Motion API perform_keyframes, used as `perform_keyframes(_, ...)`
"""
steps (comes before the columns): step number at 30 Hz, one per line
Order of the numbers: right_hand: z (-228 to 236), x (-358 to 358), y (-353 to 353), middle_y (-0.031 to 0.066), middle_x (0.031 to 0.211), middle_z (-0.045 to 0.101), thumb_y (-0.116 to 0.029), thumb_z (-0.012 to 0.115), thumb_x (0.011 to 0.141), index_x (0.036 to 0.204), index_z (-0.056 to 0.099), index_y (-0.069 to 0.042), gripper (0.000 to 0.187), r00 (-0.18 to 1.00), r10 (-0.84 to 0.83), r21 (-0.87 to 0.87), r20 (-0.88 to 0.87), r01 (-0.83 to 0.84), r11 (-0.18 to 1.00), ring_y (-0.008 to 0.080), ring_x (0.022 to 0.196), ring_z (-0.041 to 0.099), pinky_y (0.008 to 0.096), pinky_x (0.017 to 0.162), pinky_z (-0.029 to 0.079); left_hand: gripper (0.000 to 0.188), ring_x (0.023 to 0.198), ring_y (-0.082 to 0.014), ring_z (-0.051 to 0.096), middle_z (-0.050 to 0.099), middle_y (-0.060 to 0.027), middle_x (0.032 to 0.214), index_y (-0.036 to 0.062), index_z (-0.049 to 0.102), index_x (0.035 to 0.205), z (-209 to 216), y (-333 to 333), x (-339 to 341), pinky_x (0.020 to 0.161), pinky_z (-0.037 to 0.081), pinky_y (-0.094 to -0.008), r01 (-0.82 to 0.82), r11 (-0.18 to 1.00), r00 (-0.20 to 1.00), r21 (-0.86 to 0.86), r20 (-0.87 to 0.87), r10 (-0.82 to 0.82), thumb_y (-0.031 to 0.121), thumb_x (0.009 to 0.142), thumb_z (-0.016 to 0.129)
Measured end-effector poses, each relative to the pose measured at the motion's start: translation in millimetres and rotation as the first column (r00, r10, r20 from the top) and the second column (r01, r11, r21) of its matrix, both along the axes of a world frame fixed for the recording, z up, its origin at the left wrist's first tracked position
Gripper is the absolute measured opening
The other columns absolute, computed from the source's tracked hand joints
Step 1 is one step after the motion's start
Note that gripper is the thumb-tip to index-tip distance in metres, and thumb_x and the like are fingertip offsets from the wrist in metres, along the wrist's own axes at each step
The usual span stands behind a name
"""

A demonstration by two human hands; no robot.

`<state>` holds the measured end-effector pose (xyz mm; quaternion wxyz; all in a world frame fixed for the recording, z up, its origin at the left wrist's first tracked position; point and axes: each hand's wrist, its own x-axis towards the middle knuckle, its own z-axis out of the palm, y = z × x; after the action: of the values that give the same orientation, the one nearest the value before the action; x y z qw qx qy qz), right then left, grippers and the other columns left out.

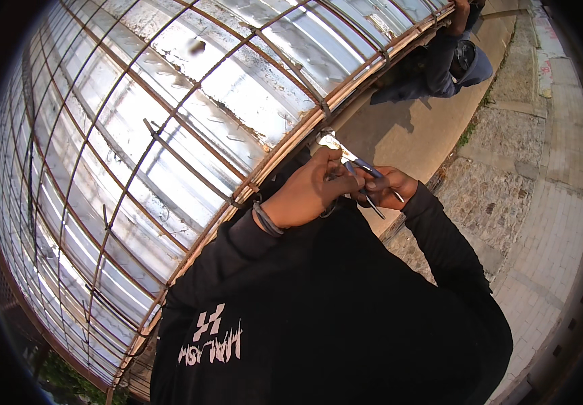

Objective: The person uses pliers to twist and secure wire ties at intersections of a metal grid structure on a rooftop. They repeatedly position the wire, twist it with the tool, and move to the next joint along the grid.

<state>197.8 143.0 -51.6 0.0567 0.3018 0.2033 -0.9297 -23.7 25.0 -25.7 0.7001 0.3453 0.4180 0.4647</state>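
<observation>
A pair of metal pincers [366,166] with blue-grey handles is between my two hands. Its bright head lies close to the edge of the rebar grid [197,82]. My left hand [301,192], with a grey band at the wrist, comes in from the grid side, its fingers bent closed against the handles. From the other side my right hand [393,186] is closed around the handle ends. Overlapping fingers partly hide the handles, and glare washes out the jaws. I cannot make out any wire in the jaws.
Shiny corrugated metal sheets [160,74] lie under the tied rusty bars. Along the grid's edge, a co-worker in dark clothes [433,74] is at the upper right. Far below are a concrete ledge [372,131], rough stone ground [484,202] and pale paving [554,175].
</observation>
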Motion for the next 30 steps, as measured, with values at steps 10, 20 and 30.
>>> perform_keyframes(10,10,-7,-14,0.0032,0.105,0.062,-0.017,0.059,0.096,0.137,0.045,-0.006,0.044,0.954,0.233,0.509,0.191,-0.299,0.807,0.0091,0.088,0.058,0.0229,0.065,0.046,0.073,0.082,-0.019,0.059,0.054,-0.0091,0.092,-0.0067,0.036,0.129,24,-9,15,0.073,0.048,-0.0311,0.126,0.991,0.883,0.056,-0.461,-0.086,0.033,0.082,0.075)
perform_keyframes(20,20,-9,0,0.0068,0.116,0.058,-0.001,0.056,0.094,0.148,0.031,-0.004,0.059,0.96,0.243,0.476,0.14,-0.281,0.834,0.0149,0.103,0.059,0.0306,0.087,0.05,0.072,0.08,-0.0253,0.063,0.058,-0.0121,0.085,-0.0085,0.035,0.122,30,-7,20,0.072,0.05,-0.0347,0.055,0.998,0.864,0.032,-0.503,-0.032,0.031,0.078,0.075)
perform_keyframes(30,1,-9,-15,0.0055,0.107,0.057,-0.001,0.054,0.095,0.146,0.034,-0.006,0.055,0.972,0.212,0.718,0.104,-0.22,0.66,0.0145,0.092,0.06,0.028,0.081,0.051,0.074,0.089,-0.0217,0.059,0.057,-0.009,0.093,-0.0046,0.038,0.132,25,-5,10,0.082,0.047,-0.032,0.178,0.983,0.815,-0.054,-0.552,-0.178,0.033,0.082,0.077)
